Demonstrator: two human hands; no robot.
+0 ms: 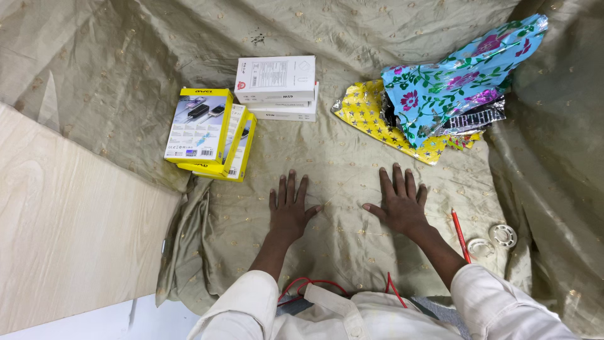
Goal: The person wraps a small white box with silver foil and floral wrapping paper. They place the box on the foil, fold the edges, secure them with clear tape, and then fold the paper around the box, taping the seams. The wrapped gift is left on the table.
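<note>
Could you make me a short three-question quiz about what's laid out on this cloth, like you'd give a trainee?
1. True or false: both the left hand and the right hand lie flat and hold nothing.
2. Which lies nearest the right hand?
A. the red pencil
B. the yellow boxes
C. the white boxes
3. What pattern is on the blue wrapping paper that lies on the yellow starred wrapping paper?

Key
1. True: palms down on the olive cloth, fingers spread.
2. A, beside two tape rolls.
3. Flowers, pink with green leaves.
</note>
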